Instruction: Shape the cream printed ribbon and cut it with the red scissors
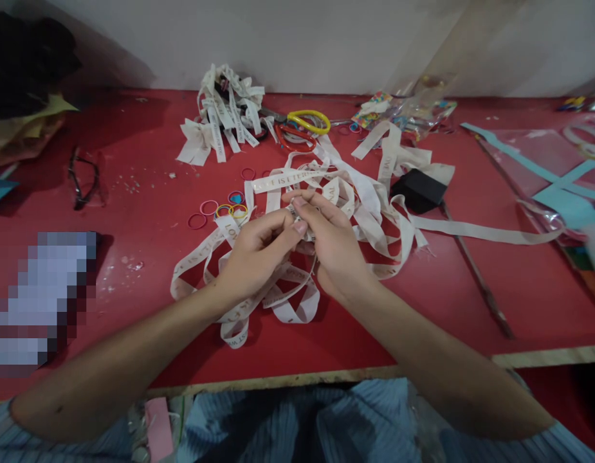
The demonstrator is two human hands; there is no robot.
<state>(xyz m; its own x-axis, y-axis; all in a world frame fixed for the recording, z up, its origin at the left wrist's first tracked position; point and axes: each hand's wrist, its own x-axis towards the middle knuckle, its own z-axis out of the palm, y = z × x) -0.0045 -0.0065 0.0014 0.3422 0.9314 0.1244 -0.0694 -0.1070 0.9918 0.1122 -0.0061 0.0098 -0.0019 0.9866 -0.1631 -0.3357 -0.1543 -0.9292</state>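
My left hand (261, 247) and my right hand (333, 235) meet over a loose heap of white printed ribbon (297, 302). Both are closed, thumbs and fingertips pinching a bunched bit of the ribbon between them. Fingers cover most of that bit, so its shape cannot be made out. Long loops of the ribbon spread out on both sides and below my wrists. Left of the heap lie several small elastic bands (209, 207), pink and yellow. Behind it rest scissors with a yellow and a red handle (309, 121).
A bunch of tied ribbon pieces (224, 109) sits at the back of the red table (147, 270). To the right are a black block (419, 191), a thin rod (475, 270), plastic packets (417, 112) and light-blue strips (567, 186). Eyeglasses (82, 180) and a blurred-out device (46, 289) lie left.
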